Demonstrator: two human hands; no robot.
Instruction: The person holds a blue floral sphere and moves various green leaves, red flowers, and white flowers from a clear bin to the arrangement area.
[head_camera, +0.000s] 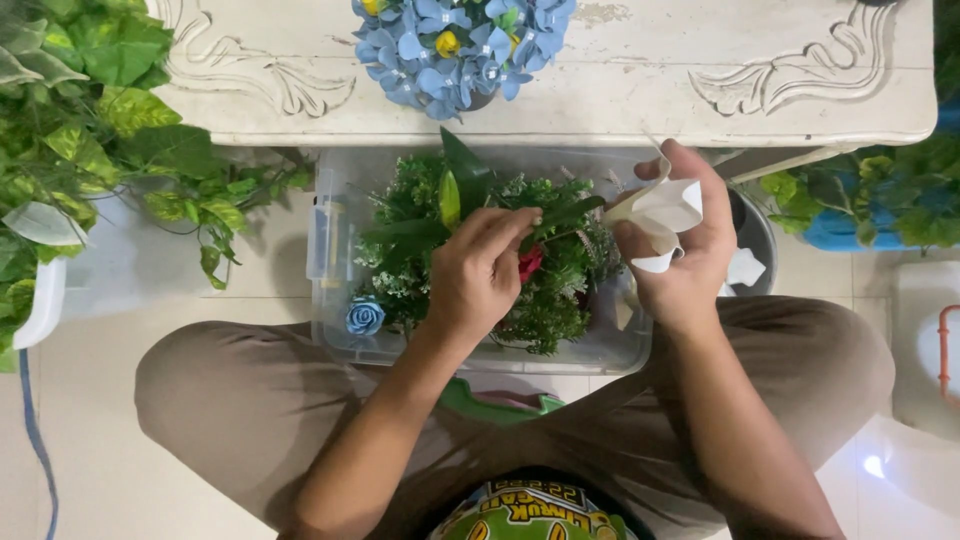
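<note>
From the head view, the person sat low with both knees spread, and a clear plastic bin (335, 330) lay on the pale floor between them, packed with artificial greenery (545, 315). The left hand (478, 280) reached in over the foliage, fingers pressed together and curled, their tips pinching a dark green stem (565, 215) that ran off to the right across the bin. Just under that hand a red flower (529, 264) peeked out. The right hand (685, 255) hovered over the bin's right edge, fingers wrapped round a white calla lily (665, 210), holding it firm, the bloom's tip pointing left toward the stem. The two hands were near each other, not touching.

A blue rose (364, 317) lay in the bin's near left corner, well apart from both hands. A pointed yellow-green bud (449, 198) stood up among the leaves behind the left hand. Beyond the bin stood a white carved table (700, 90), bearing a blue bouquet (462, 45) with yellow centres. Leafy vines (90, 110) hung at the left.
</note>
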